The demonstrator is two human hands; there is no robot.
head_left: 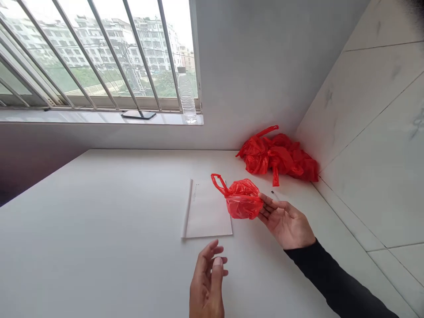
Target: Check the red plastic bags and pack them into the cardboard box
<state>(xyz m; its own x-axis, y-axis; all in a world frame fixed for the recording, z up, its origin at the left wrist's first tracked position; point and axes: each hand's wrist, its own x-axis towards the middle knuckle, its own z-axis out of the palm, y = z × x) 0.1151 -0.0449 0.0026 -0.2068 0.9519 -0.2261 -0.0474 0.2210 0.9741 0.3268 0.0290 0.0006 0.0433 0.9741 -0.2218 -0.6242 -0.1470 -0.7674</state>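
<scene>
A red plastic bag (243, 206), crumpled, with a handle loop sticking out to its left, is held up over the right part of a notepad. My right hand (288, 221) grips the bag's right side between the fingertips, palm turned up. Lower down, near the notepad's front edge, my left hand (212, 280) has nothing in it, its fingers curved and apart. The white notepad (208, 216) lies on the table with some small writing at its upper left; the bag hides part of its right side.
A heap of red plastic bags (278, 154) lies in the back corner of the white table (115, 221), against the tiled wall (374, 154). A water bottle (187, 99) and a phone (138, 115) rest on the sill of the barred window.
</scene>
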